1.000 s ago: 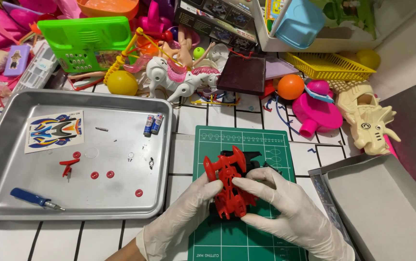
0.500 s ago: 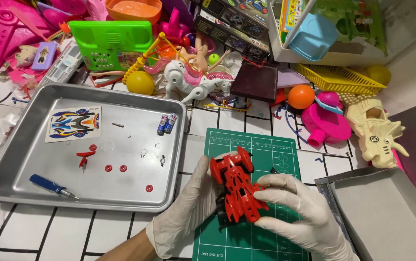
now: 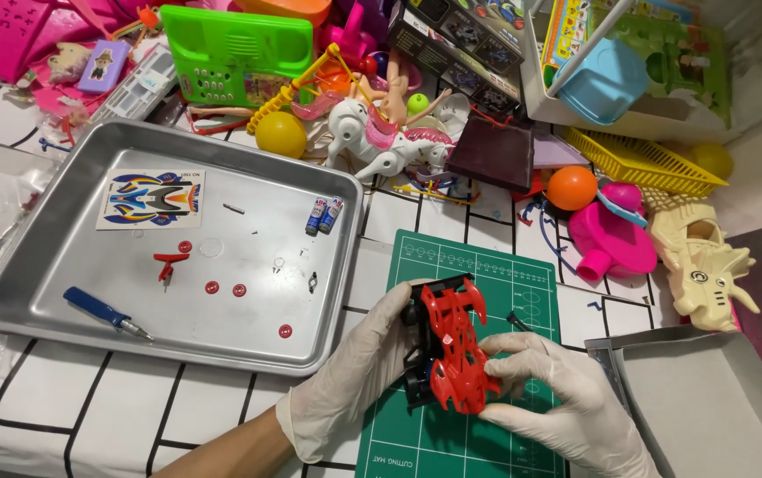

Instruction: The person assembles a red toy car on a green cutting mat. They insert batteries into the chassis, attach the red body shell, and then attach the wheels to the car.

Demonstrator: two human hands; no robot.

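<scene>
Lower centre of frame: red toy car (image 3: 452, 350) held just above green cutting mat (image 3: 478, 265). Left hand (image 3: 354, 376), gloved, fingers curled around car's left side. Right hand (image 3: 567, 398), gloved, fingertips pinching car's right side. Left of frame: metal tray (image 3: 36, 265) with blue screwdriver (image 3: 102, 312), sticker sheet (image 3: 151, 198), two batteries (image 3: 323, 215)

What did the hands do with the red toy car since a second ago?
Both gloved hands, left hand and right hand, kept hold of the red toy car and turned it, so its body faces up more lengthwise on the green cutting mat. The metal tray and its parts stayed put.
</scene>
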